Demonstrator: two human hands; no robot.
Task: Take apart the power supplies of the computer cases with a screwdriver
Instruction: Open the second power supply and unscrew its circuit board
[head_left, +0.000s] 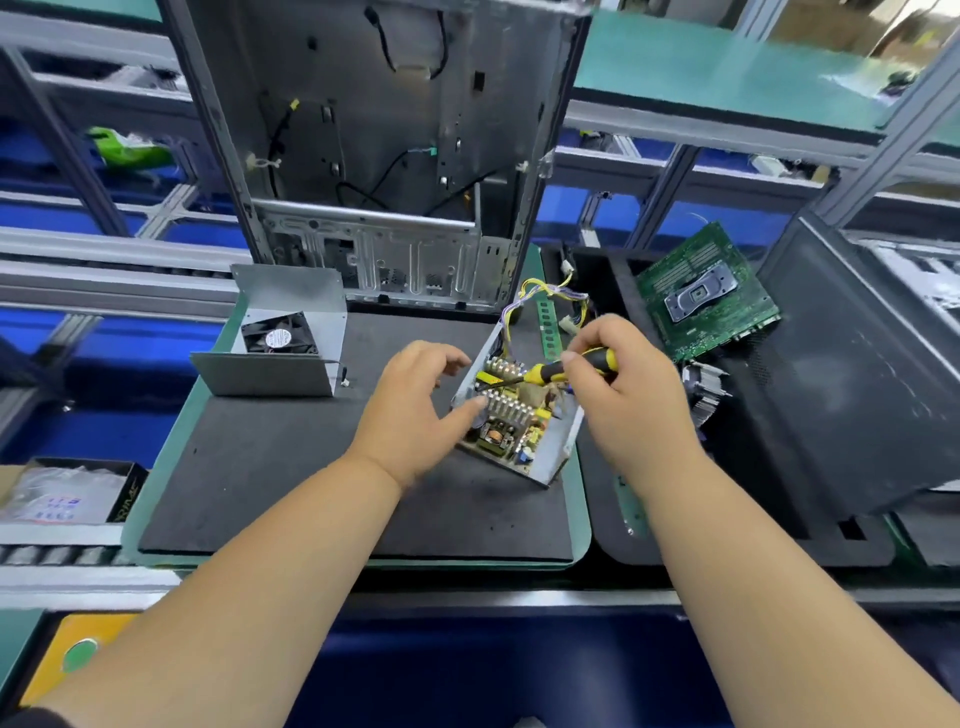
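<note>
An opened power supply (550, 452) lies on the black mat (291, 467), its circuit board with silver heatsinks and coils exposed. My right hand (628, 400) grips a yellow-and-black screwdriver (556, 370), whose shaft points left and down into the board's far left corner. My left hand (415, 415) rests against the supply's left wall, thumb on the heatsink, fingers loosely curled above it. A bundle of yellow and purple wires (540, 296) leaves the supply's far end. The removed cover with its fan (280, 338) stands on the mat at the left.
An empty computer case (384, 156) stands upright behind the mat. A green motherboard (706, 296) leans in a black tray (623, 535) at the right, beside a heatsink (704, 389) and a dark case panel (852, 374). A box of bags (67, 493) sits at the left.
</note>
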